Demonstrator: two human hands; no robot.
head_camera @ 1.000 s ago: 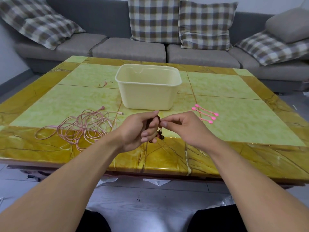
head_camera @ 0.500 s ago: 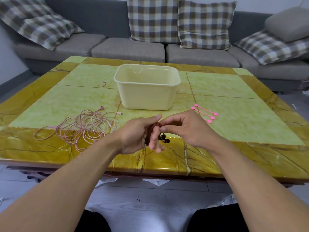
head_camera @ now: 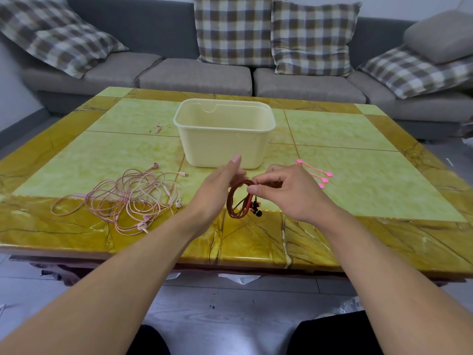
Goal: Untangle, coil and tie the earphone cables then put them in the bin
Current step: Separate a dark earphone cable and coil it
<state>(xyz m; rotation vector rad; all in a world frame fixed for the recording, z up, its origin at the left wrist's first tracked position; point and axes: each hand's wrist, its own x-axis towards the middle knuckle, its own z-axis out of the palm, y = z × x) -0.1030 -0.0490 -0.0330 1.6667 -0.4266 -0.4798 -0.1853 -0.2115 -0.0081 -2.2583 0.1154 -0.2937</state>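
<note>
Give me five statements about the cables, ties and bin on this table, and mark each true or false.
1. The right hand pinches the red coiled earphone cable. True.
2. The cream bin already holds a cable. False: none shows inside it.
3. The pink earphone cables lie in a loose tangle on the table, left of the hands. True.
4. The pink ties lie left of the bin. False: they lie to its right, behind the right hand.
5. The left hand grips a pink tie. False: its fingers are straight, beside the red coil.
</note>
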